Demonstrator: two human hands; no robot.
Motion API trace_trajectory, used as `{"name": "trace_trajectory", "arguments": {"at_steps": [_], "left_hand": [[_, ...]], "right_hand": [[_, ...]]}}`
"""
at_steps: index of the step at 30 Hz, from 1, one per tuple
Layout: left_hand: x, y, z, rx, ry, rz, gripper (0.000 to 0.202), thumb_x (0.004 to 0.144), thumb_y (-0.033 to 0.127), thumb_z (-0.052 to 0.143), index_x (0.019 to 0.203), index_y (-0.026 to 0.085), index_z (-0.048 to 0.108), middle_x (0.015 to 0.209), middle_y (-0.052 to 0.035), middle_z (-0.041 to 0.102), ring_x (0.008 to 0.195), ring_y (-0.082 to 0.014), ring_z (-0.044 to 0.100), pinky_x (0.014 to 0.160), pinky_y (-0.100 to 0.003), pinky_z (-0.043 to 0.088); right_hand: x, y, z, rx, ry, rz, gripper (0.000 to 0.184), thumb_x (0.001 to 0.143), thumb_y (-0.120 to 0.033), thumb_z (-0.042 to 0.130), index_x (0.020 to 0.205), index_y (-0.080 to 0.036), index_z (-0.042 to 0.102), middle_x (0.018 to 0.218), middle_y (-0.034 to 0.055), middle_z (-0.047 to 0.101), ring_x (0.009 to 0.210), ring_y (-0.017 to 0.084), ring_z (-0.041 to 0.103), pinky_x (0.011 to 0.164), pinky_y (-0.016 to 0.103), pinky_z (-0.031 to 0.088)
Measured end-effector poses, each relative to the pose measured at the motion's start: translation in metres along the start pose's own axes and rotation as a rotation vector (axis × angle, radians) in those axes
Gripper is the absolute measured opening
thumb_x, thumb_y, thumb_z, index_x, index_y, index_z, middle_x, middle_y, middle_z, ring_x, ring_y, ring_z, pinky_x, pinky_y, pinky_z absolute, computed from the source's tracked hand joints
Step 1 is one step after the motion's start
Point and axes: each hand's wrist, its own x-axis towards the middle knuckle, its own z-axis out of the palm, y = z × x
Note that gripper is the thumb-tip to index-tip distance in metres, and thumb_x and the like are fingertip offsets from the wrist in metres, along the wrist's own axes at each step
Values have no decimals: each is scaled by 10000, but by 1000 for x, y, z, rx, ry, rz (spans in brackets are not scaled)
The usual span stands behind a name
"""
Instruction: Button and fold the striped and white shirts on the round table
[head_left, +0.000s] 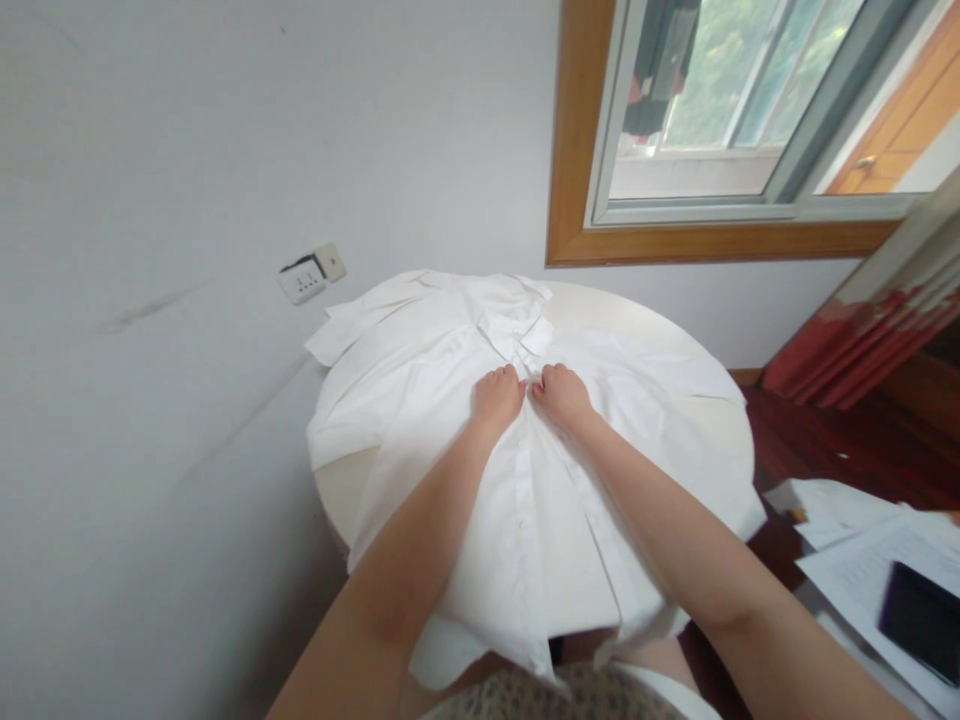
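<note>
A white button-up shirt (427,400) lies spread over a round, pale table (345,495), collar toward the wall and hem hanging over the near edge. Its front is closed near the collar and parts below my hands. My left hand (499,396) has its fingers curled on the left front edge, just below the collar. Close beside it, my right hand (561,394) grips the other front edge, fingers closed. The two hands nearly meet at the button line. Whatever button lies between the fingertips is too small to make out.
The table stands against a white wall with a socket (304,280) behind it at left. A wood-framed window (705,245) is at upper right, beside a red and beige curtain (847,330). Papers (847,560) and a dark phone (922,620) lie at lower right.
</note>
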Motion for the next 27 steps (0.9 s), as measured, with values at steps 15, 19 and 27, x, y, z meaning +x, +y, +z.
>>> {"name": "trace_trajectory", "arguments": {"at_steps": [15,19,27], "left_hand": [[-1,-1,-2,-47,-30,-8,332,967,403,320,1008,202,581,922,-72,686,881,-225,658,731,-316,474],[0,-3,-2,-97,-30,-57,345,958,418,340,974,194,603,937,-76,689,897,-220,656,742,-305,470],[1,-6,-3,-173,-9,-125,349,963,391,335,975,187,617,961,-89,695,898,-214,654,739,-294,457]], "right_hand": [[26,10,-22,200,-19,-39,296,948,-262,366,950,-168,646,1006,94,686,918,188,608,734,240,384],[33,2,-30,339,-16,-71,321,948,-276,370,888,-138,653,953,80,692,842,157,585,696,221,357],[23,-8,15,425,-66,-30,347,971,-316,336,883,-164,635,921,83,676,842,169,577,706,232,354]]}}
